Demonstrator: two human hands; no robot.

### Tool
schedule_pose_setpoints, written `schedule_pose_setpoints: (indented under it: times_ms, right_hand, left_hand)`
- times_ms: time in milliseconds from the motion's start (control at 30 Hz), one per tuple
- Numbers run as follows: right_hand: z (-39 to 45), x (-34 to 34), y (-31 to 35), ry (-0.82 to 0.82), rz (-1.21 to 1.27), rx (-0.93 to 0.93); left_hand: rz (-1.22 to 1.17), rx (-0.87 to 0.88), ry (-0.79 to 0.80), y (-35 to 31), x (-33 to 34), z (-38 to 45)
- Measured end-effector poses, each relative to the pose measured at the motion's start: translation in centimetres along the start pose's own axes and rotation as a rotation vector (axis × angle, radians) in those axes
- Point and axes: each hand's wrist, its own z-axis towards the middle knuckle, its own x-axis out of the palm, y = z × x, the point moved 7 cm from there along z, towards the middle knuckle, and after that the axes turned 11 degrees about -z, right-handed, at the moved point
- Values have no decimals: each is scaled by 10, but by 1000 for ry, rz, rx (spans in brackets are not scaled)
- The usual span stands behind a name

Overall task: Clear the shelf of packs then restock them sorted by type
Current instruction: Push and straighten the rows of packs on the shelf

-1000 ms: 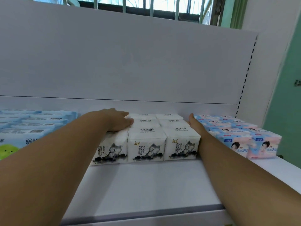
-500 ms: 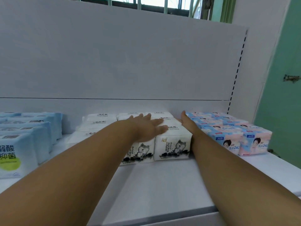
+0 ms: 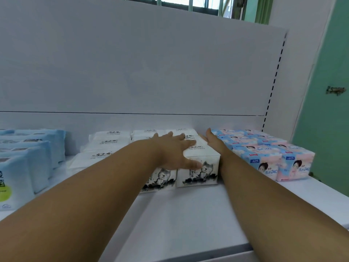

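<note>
— What is seen on the white shelf point(image 3: 188, 224)?
— Three groups are laid out: blue packs point(image 3: 35, 159) at the left, white cat-print tissue packs point(image 3: 198, 174) in the middle, pink-and-blue packs point(image 3: 268, 154) at the right.
— And the hands?
— The left hand point(image 3: 173, 150) is spread flat on top of the front cat-print pack. The right hand point(image 3: 213, 142), fingers straight, is pressed edge-on between that column and the pink-and-blue packs.

A barred window point(image 3: 190, 4) runs along the top edge above the shelf's back panel, with a green curtain point(image 3: 263, 10) at its right end. A green door point(image 3: 328, 118) stands at the far right, a small metal latch point(image 3: 336, 90) fixed on it
</note>
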Motion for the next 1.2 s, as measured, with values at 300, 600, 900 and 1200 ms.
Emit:
schedule_pose_setpoints:
  times_ms: [300,600,900,1200]
  right_hand:
    - [-3,-7,3,-59,-174,15]
    - [-13,10,-11,230,381,87]
    - [-13,5,4,146,207,79]
    - [-12,-3,11,118,50,69]
  left_hand:
    - [108,146,-120,-26,-15,-21]
    - [304,199,-295,-24,5,-15]
    - [303,195,-304,-21,4,-11]
    - [254,156,-259,-21,3,-14]
